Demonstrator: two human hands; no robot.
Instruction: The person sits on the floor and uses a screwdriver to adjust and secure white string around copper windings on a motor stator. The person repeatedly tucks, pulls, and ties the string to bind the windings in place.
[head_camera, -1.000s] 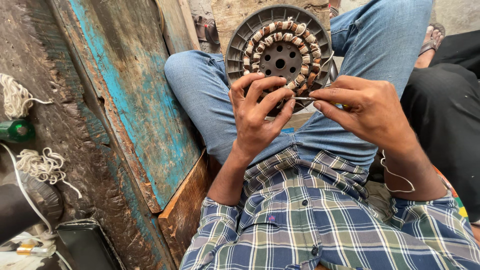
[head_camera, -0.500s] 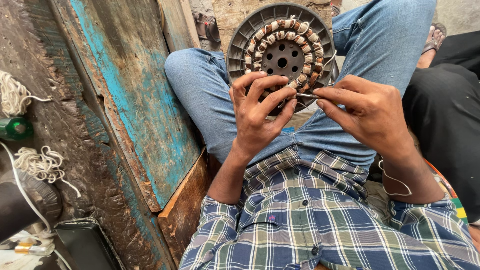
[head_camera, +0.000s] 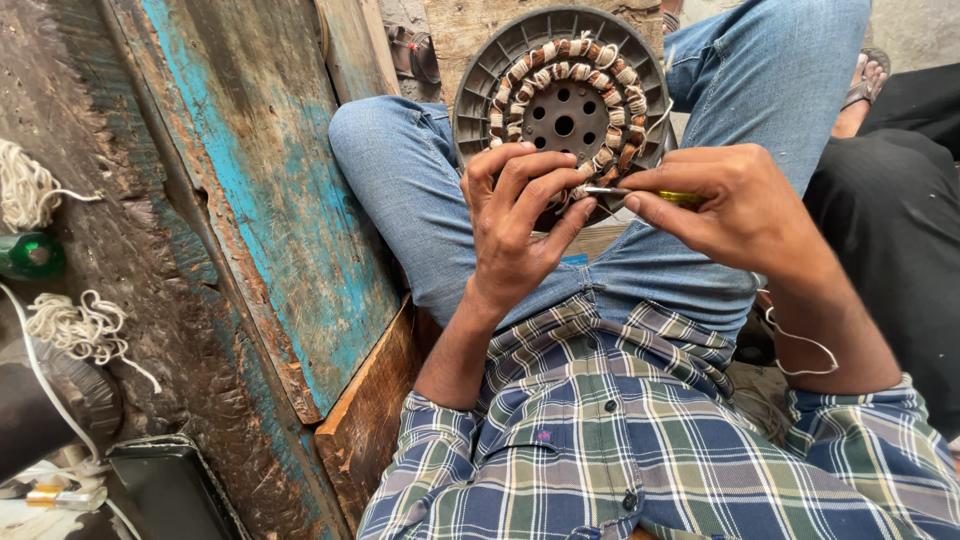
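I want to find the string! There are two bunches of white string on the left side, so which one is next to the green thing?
The upper bunch of string, at the left edge, right above the green thing. The lower bunch lies farther down and to the right of it.

- Motor stator (head_camera: 565, 105): matt dark metal, copper wire coils.
- Board (head_camera: 270, 190): rough wood, flaking blue paint.
- Jeans (head_camera: 420, 200): blue denim.
- Shirt (head_camera: 640, 450): checked cloth.

Soft, even daylight fills the scene, bright without any harsh glare. Shadows are faint: a dim patch sits under the left hand (head_camera: 515, 225) and between the knees, and the corner at 8 o'clock falls quite dark. The wound stator (head_camera: 563, 110) at 12 o'clock is sharp, each coil distinct. The wide lens bends the painted wooden board (head_camera: 270, 200) at 10 o'clock, and the checked shirt (head_camera: 640, 440) at 6 o'clock looms large.
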